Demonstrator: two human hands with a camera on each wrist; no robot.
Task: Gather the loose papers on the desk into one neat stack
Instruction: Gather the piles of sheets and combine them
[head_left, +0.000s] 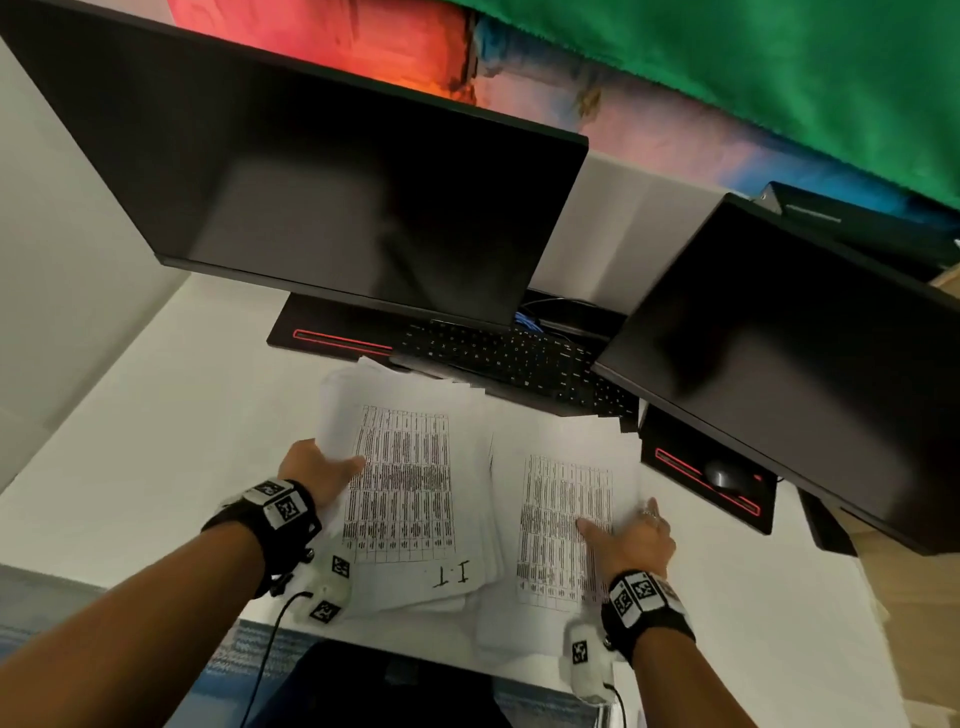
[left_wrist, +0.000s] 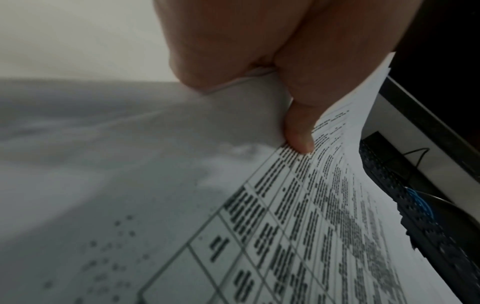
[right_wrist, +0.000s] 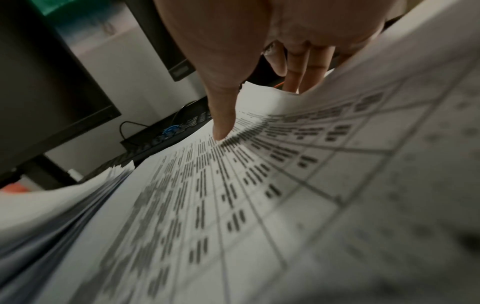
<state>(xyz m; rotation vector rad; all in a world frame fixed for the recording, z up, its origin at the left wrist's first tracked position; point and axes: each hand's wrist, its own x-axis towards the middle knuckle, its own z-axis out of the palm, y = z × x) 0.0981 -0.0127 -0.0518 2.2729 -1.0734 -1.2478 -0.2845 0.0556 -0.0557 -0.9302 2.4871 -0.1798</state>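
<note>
Two piles of white sheets printed with tables lie on the white desk (head_left: 156, 415). The left pile (head_left: 410, 483), its top sheet marked "I.T", is pinched at its left edge by my left hand (head_left: 322, 467), thumb on top (left_wrist: 298, 133) and fingers underneath. The right pile (head_left: 561, 525) is gripped at its right edge by my right hand (head_left: 634, 535), thumb pressing on top (right_wrist: 223, 123) and fingers (right_wrist: 298, 67) passing under the raised edge. The piles (right_wrist: 207, 195) overlap slightly in the middle.
A large dark monitor (head_left: 322, 197) hangs over a black keyboard (head_left: 509, 358) just behind the papers. A second monitor (head_left: 789, 364) stands at the right above a black mouse (head_left: 727, 475). A dark chair (head_left: 389, 686) sits at the desk's near edge.
</note>
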